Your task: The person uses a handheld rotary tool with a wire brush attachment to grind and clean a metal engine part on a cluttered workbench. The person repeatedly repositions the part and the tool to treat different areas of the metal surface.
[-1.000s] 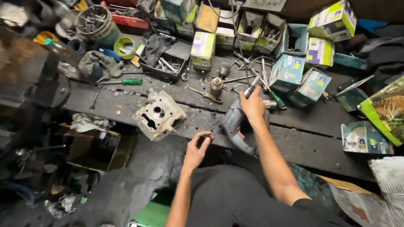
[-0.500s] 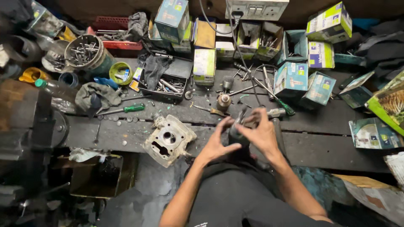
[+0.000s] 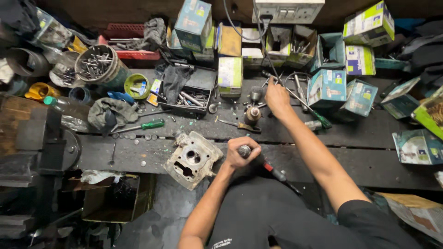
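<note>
We see the electric drill (image 3: 258, 161) at the near edge of the table (image 3: 350, 161), lying across the person's lap with its chuck (image 3: 244, 151) pointing up and toward the left. The left hand (image 3: 241, 154) is clamped around the chuck end of the drill, fingers wrapped fully about it. A red part of the drill body and its dark handle extend to the right of this hand, toward the person's body.

The right hand (image 3: 277, 98) is stretched out to the far middle of the table, well apart from the left hand. It rests among loose metal tools (image 3: 295, 90); we cannot tell whether its fingers have closed on anything. A black cable (image 3: 258, 37) runs from a wall socket box (image 3: 288, 9) down toward this hand.

Just beside the left hand, to its left, lies a grey cylinder head (image 3: 191, 159), overhanging the table's near edge. Between the two hands stand a small round wooden-topped tool (image 3: 252, 114) and a flat blade (image 3: 240, 125).

Farther left we note a green-handled screwdriver (image 3: 143, 125), a crumpled grey rag (image 3: 108, 113) and a black tray (image 3: 187, 94) of metal parts. A round tin of bolts (image 3: 97, 67) stands at the far left. Green and teal cardboard boxes (image 3: 327, 87) crowd the far and right sides of the table. A second green-handled screwdriver (image 3: 318, 120) lies just right of the right forearm.
</note>
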